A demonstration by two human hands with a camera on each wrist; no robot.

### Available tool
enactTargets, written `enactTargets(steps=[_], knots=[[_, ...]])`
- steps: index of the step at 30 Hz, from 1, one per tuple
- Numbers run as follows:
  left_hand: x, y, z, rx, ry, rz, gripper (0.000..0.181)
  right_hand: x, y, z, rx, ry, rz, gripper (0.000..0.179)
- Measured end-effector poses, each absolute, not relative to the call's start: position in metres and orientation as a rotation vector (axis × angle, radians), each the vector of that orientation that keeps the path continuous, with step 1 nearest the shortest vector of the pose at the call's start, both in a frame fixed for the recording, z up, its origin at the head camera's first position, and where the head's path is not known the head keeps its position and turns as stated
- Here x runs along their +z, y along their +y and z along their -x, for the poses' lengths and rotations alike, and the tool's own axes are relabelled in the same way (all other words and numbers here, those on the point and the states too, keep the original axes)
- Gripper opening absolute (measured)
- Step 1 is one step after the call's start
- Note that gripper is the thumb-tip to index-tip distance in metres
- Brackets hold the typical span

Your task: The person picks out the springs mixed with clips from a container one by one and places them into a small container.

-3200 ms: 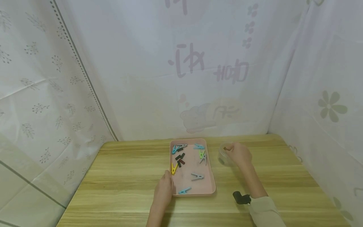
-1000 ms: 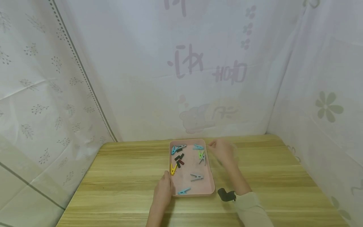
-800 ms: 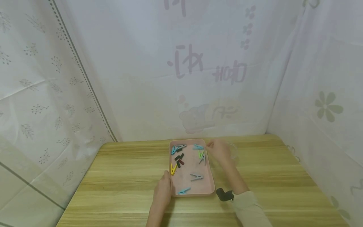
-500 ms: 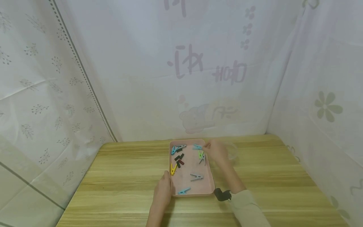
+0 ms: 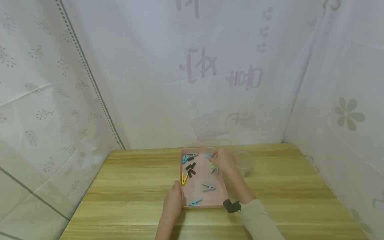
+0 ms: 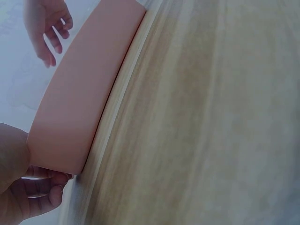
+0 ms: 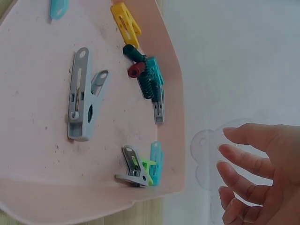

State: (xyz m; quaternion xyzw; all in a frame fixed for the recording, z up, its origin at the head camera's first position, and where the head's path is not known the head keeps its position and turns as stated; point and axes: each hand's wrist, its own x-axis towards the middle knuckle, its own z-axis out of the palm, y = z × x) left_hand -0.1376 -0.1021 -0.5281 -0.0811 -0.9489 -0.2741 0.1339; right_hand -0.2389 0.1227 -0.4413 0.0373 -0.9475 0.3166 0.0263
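Note:
My left hand (image 5: 173, 199) grips the near left corner of a shallow pink tray (image 5: 199, 180), its fingers bent at the near wall in the left wrist view. My right hand (image 5: 224, 162) is above the tray's back right part, close to a light blue clothespin (image 5: 207, 155), a green clothespin (image 5: 212, 165) and a grey one (image 7: 133, 164). In the right wrist view its fingers are spread, loosely bent and hold nothing. A larger grey clothespin (image 5: 209, 187), a yellow one (image 5: 184, 179) and another blue one (image 5: 195, 201) also lie in the tray.
A clear round container (image 5: 243, 160) stands right of the tray. Several small dark green ribbed pieces (image 5: 191, 166) and a dark red one (image 5: 192, 171) lie in the tray's left part. Patterned curtains (image 5: 150, 100) enclose the wooden table (image 5: 126, 186).
My right hand has moved left, from the clear container, where a small brownish thing showed at its fingertips, to above the tray's back right part. The left hand has stayed at the tray corner.

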Motion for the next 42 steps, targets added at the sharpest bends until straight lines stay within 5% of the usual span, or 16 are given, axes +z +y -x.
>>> enactTargets(steps=[42], knots=[[-0.528, -0.1, 0.139, -0.799, -2.786, 0.175, 0.006, -0.466, 0.077, 0.25, 0.971, -3.023, -0.256, 0.012]])
